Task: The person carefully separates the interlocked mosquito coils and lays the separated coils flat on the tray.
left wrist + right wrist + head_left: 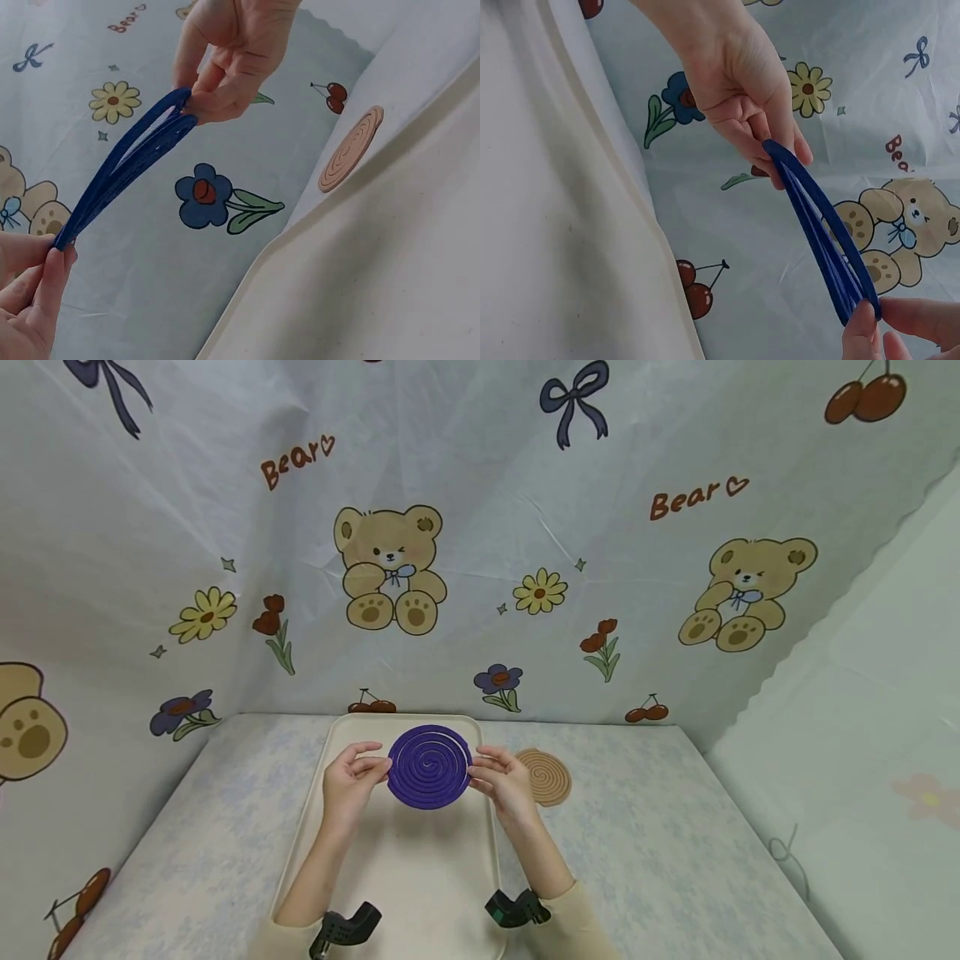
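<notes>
A flat purple spiral coil (430,767), shaped like a mosquito coil, is held up above a cream tray (420,860). My left hand (352,781) pinches its left edge between thumb and fingers. On the opposite edge my right hand (506,783) pinches it the same way. Seen nearly edge-on in the left wrist view, the coil (124,169) looks blue and its rings stand a little apart. The right wrist view also shows gaps between the rings of the coil (817,225).
A tan spiral coil (547,777) lies on the pale table (637,843), right of the tray and partly behind my right hand. Behind the table hangs a cloth (480,485) printed with bears and flowers. Black wrist devices (517,908) sit on both forearms.
</notes>
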The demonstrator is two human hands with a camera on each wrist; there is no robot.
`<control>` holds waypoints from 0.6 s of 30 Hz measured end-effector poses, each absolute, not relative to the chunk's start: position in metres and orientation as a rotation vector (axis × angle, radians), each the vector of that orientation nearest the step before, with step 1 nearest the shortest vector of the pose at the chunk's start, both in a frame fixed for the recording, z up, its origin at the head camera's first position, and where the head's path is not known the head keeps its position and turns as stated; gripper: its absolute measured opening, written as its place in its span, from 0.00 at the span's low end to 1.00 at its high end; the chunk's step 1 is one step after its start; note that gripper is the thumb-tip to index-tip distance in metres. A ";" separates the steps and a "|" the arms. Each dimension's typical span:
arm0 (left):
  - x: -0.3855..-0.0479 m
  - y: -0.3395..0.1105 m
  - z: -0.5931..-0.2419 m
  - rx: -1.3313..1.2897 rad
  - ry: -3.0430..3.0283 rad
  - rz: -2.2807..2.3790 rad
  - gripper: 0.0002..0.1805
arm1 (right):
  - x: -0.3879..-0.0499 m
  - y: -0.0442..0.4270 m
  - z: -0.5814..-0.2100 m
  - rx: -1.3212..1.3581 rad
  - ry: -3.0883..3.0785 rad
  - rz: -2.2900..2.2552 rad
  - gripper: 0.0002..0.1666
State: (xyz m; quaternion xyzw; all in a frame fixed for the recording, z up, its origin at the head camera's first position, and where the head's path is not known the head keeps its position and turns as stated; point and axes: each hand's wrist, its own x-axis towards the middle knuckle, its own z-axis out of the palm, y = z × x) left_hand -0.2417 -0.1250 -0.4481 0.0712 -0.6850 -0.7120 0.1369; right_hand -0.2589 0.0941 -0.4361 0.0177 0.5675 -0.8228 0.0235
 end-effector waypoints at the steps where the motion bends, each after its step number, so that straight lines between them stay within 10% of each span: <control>1: -0.241 -0.124 -0.448 0.202 -1.981 -2.036 0.16 | -0.259 0.094 -0.435 0.061 1.753 -2.547 0.18; 18: -0.246 -0.123 -0.454 0.282 -1.764 -2.184 0.13 | -0.256 0.087 -0.438 0.083 1.630 -2.626 0.17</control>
